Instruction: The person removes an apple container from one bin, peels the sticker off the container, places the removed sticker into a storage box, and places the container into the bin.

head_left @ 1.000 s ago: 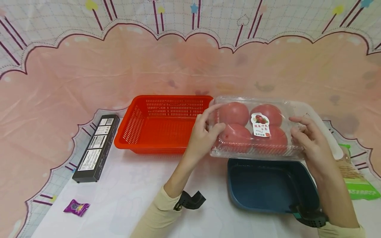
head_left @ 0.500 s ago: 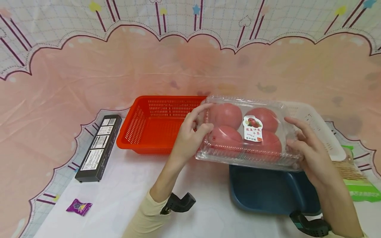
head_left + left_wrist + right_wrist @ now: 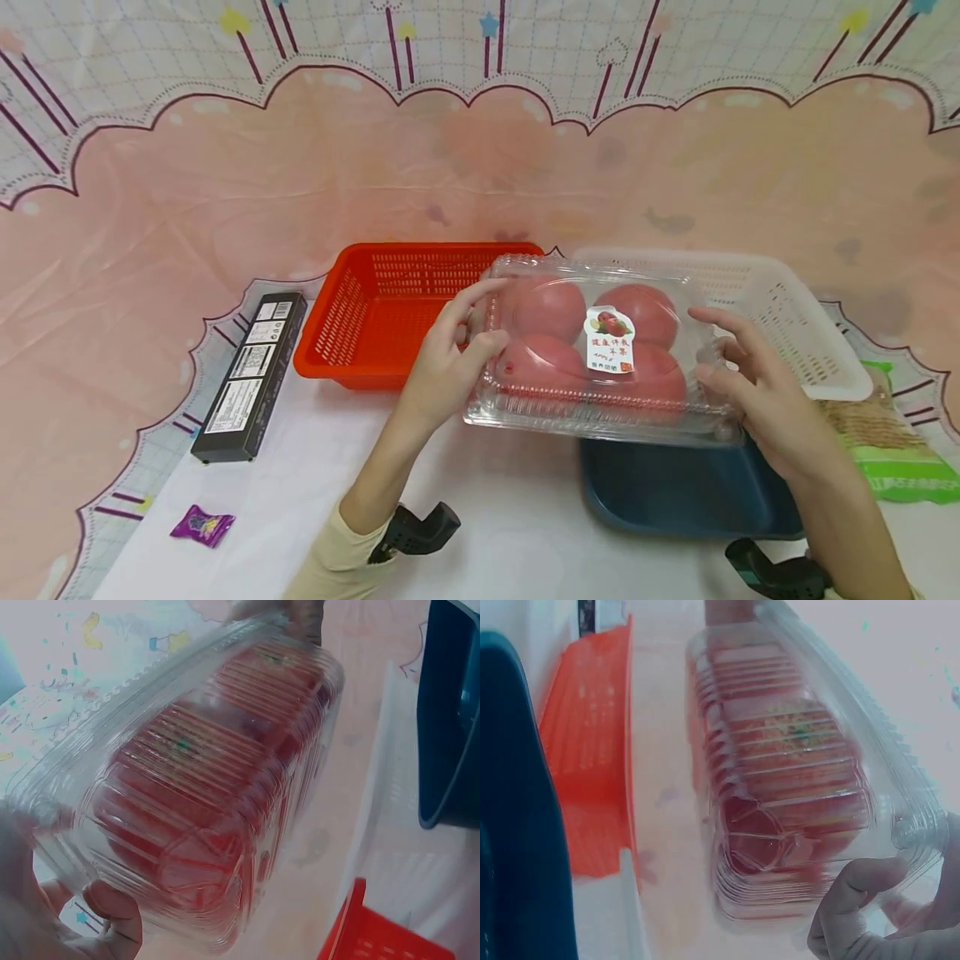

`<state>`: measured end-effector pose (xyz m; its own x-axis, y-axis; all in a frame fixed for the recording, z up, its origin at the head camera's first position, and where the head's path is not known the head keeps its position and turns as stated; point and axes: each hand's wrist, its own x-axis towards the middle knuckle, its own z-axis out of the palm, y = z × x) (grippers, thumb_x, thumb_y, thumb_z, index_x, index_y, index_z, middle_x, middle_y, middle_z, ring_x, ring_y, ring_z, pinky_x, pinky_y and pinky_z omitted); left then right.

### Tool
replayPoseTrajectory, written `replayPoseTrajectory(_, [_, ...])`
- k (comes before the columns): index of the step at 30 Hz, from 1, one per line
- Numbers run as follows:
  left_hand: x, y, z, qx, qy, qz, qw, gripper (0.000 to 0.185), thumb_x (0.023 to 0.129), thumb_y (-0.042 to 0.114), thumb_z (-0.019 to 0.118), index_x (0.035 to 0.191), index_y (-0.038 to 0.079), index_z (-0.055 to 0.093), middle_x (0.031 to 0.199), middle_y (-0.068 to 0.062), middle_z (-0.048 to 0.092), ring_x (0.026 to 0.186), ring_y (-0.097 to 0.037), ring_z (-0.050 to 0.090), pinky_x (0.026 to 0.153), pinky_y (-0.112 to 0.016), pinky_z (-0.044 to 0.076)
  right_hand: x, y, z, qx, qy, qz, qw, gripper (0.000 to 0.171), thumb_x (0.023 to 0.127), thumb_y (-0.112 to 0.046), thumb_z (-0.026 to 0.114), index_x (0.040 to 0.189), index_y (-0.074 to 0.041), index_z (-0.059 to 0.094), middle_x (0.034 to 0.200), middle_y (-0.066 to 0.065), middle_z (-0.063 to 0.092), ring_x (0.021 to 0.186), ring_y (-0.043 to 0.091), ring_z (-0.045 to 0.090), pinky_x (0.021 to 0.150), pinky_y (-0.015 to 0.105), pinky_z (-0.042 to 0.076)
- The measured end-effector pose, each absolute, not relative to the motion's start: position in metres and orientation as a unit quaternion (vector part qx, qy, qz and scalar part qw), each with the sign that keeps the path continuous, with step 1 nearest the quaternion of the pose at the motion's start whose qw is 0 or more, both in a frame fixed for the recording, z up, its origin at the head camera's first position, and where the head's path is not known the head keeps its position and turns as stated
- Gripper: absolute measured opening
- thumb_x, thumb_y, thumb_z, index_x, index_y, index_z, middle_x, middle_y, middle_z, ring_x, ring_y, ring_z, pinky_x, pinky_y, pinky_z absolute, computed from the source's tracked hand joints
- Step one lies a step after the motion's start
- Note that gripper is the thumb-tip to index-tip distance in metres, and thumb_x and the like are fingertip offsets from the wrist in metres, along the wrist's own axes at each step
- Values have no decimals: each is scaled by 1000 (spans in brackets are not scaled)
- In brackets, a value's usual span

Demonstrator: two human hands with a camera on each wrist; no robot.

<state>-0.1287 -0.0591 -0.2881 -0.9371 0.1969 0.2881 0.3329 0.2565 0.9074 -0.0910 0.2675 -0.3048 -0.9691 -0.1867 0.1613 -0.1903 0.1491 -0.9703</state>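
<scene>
A clear plastic clamshell box (image 3: 590,287) holding several round red fruits is held up in front of me, tilted so its labelled lid faces up. My left hand (image 3: 450,358) grips its left end, and my right hand (image 3: 772,408) grips its right end. The white label (image 3: 610,342) carries a picture of red fruit. From the left wrist camera the ribbed underside of the box (image 3: 195,787) shows, with a curled thumb or finger at its near edge. In the right wrist view, fingers (image 3: 855,900) pinch the rim of the box.
Behind the box stand a red basket (image 3: 318,367) and a white basket (image 3: 832,375). A dark blue tray (image 3: 690,500) lies below it, partly covered. On the left are a black box (image 3: 247,375) and a purple-wrapped candy (image 3: 202,526); a green-and-clear bag (image 3: 892,442) lies right.
Both hands have brought the clamshell box leftward and slightly nearer to me. More of the white basket shows behind it, and the box now overlaps the red basket's right part.
</scene>
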Motion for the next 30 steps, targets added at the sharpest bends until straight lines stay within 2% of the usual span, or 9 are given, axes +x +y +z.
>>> replayPoseTrajectory(3, [-127,-66,-290,-167,-791,-586,59,46,89,27,54,135,37,51,91,-7,46,74,-24,43,55,-26,42,-89,259,-305,128,-773,621,3,55,97,-3,49,146,-25,37,106,4,49,93,14,54,68,23,52])
replayPoseTrajectory(8, [-122,-77,-294,-165,-791,-588,44,47,91,23,54,136,34,50,96,-8,47,81,-24,48,62,-27,51,-84,249,-306,119,-819,561,-1,58,97,-7,51,147,-31,32,105,3,45,91,15,54,65,26,51])
replayPoseTrajectory(11, [-121,-84,-296,-171,-791,-585,41,47,91,22,54,137,34,49,98,-9,48,80,-25,49,64,-29,52,-81,244,-307,116,-834,539,-3,59,96,-9,52,146,-33,31,104,2,45,89,15,55,62,26,50])
replayPoseTrajectory(15, [-118,-94,-299,-175,-795,-579,37,49,91,21,54,138,34,48,117,-5,51,88,-26,52,71,-31,56,-79,236,-309,127,-832,540,-10,59,95,-8,53,144,-33,31,104,4,47,86,14,59,61,27,51])
replayPoseTrajectory(18, [-113,-103,-301,-171,-797,-578,23,50,91,19,55,138,33,47,133,-4,48,100,-29,55,78,-37,60,-77,229,-312,146,-822,550,-20,59,95,-5,54,144,-30,32,103,6,48,83,14,62,58,28,51])
replayPoseTrajectory(24, [-100,-122,-303,-165,-808,-566,-6,49,93,16,57,139,31,45,136,-8,46,107,-34,56,80,-38,60,-71,216,-314,168,-811,559,-44,61,94,-4,57,144,-26,31,102,13,45,79,15,61,55,27,51])
replayPoseTrajectory(30, [-87,-135,-295,-164,-831,-531,-12,51,94,19,60,139,36,43,147,-3,40,112,-33,58,78,-33,61,-66,206,-312,162,-807,563,-73,61,94,-7,59,145,-21,29,105,17,45,82,17,61,57,30,55])
